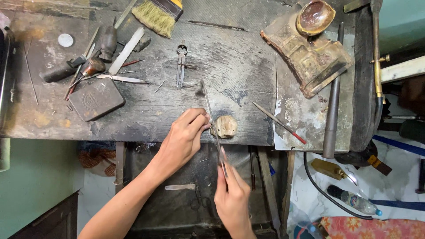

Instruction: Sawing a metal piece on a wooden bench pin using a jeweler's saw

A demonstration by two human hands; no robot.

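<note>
My right hand (231, 191) grips the handle end of a long thin metal file (211, 119) that slants up across the bench edge. My left hand (185, 138) pinches something very small against the file next to a worn wooden bench peg (225, 126) at the front edge of the dark workbench (230, 66); the pinched piece is hidden by my fingers. Both hands work just in front of the bench edge, above a dark tray (177, 208) below.
On the bench lie dividers (181, 64), a brush (157, 15), a flat dark tin (95, 98), tweezers and several hand tools (95, 62), a red-tipped rod (280, 123), and a charred block with a bowl (310, 40). A steel mandrel (332, 102) and a torch with hose stand right.
</note>
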